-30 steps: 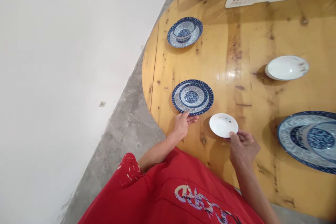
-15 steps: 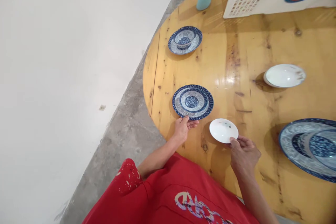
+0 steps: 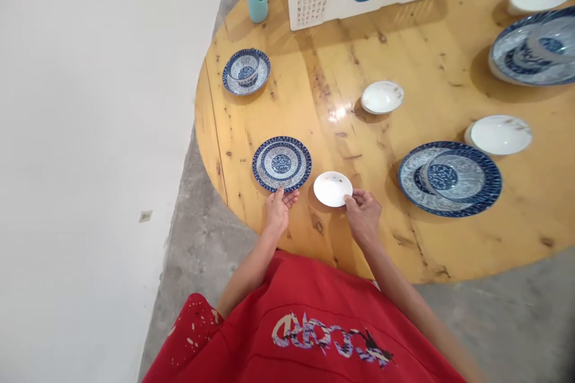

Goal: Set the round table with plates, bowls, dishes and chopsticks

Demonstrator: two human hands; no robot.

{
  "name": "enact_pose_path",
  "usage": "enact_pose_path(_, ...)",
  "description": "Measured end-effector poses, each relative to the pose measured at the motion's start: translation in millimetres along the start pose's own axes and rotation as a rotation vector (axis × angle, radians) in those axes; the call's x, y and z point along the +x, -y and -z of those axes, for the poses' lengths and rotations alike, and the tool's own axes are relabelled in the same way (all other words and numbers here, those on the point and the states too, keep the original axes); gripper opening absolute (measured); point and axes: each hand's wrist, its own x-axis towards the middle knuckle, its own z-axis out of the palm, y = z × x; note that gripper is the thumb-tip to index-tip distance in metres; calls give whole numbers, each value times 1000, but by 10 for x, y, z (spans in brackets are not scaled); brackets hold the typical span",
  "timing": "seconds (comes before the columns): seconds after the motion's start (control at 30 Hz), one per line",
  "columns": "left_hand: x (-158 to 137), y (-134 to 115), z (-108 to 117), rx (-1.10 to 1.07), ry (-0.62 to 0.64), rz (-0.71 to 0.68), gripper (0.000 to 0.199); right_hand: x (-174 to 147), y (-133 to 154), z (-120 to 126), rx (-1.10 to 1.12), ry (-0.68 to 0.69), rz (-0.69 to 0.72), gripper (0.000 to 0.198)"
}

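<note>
Grip at near left: our left hand (image 3: 279,206) pinches the near rim of a blue-patterned plate (image 3: 263,175), thumb uppermost, and just to its right our right hand (image 3: 362,213) grasps a white dish (image 3: 331,190) by its right edge. Held from one side only, the dish could, we judge, tip or slip; swung carelessly, it could chip against the plate or the bowl-topped plate (image 3: 449,209) farther right.

The plate (image 3: 256,163) beside the little dish (image 3: 331,190) has a dark blue rim, pale rings and blue swirls. The dish is white with tiny dark spots. The shirt (image 3: 245,329) is red, with cream splashes and purple, cream and black letters. The surface (image 3: 291,105) is yellow-brown with dark knots.
</note>
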Motion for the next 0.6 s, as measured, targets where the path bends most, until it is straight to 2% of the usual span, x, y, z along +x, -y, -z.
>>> enact_pose_path(0.13,-33,21,29,46,27,-12,20,71,59,-73,5,4,17,33)
enact_pose_path(0.27,-86,147,8,162,171,-28,27,163,62,-127,11,2,26,32)
enact_pose_path(0.43,-84,360,-189,369,349,-96,29,247,35,-147,-21,-18,73,34)
enact_pose_path(0.6,-65,456,-357,528,439,-198,51,302,95,-143,-50,-5,93,30)
